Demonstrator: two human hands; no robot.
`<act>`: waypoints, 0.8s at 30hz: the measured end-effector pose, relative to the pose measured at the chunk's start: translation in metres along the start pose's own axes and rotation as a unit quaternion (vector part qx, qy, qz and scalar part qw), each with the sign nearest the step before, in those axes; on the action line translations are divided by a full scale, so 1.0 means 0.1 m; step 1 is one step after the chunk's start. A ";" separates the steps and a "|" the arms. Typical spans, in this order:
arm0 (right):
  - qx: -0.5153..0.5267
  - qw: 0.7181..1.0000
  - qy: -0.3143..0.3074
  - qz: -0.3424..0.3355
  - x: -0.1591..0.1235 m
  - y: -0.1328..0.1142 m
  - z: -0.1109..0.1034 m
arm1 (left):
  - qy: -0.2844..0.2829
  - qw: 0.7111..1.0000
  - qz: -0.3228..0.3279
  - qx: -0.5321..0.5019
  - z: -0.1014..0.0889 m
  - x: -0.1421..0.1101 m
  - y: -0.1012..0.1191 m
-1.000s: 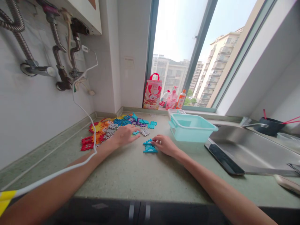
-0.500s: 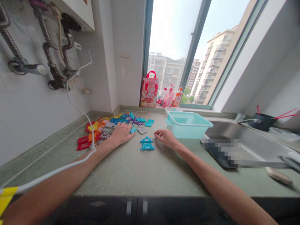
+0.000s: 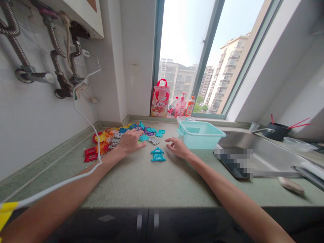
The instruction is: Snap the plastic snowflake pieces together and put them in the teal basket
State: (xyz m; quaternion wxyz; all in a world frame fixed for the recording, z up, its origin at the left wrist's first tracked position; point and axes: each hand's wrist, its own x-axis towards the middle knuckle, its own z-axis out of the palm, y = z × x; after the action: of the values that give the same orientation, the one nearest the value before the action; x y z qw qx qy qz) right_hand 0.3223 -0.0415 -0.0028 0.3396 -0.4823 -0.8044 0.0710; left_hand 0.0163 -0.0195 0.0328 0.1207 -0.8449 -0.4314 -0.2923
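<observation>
My left hand (image 3: 131, 141) hovers over the right side of a pile of colourful plastic interlocking building pieces (image 3: 102, 136), its thumb apart from the fingers. Nothing shows in its grasp. Just beyond the thumb lies a light-blue piece (image 3: 143, 138), with a grey piece (image 3: 154, 141) to its right. My right hand (image 3: 178, 147) rests near the counter, fingers loosely apart and holding nothing visible. Between and slightly in front of my hands stands a small turquoise assembly (image 3: 158, 155) of joined pieces. Another pair of turquoise pieces (image 3: 160, 133) lies farther back.
A mint-green plastic tub (image 3: 201, 136) stands right of my right hand, beside the steel sink (image 3: 263, 155). A dark, partly blurred-out flat object (image 3: 235, 167) lies at the sink's edge. A white cable (image 3: 83, 114) hangs across my left forearm. Bottles (image 3: 180, 107) line the windowsill.
My left hand has lifted slightly and its thumb and fingers have spread wider, uncovering more of the light-blue piece. My right hand's fingers have parted a little. The view has shifted slightly.
</observation>
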 end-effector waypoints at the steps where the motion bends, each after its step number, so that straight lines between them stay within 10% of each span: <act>1: 0.015 0.999 0.015 -0.025 -0.01 -0.04 -0.01 | 0.003 0.998 0.002 -0.056 -0.01 -0.01 0.04; 10: 0.048 0.977 0.062 -0.201 -0.09 -0.50 -0.10 | -0.065 0.924 0.001 -0.377 -0.02 -0.07 0.43; 24: 0.024 0.990 0.038 -0.133 -0.03 -0.30 0.12 | -0.067 0.973 0.066 -0.209 0.17 -0.07 0.30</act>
State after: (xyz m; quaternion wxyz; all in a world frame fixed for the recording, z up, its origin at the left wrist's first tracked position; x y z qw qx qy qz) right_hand 0.2937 -0.0575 0.0001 0.3875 -0.3651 -0.8461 0.0260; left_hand 0.0437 -0.0344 0.0164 -0.0686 -0.8959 -0.3109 -0.3099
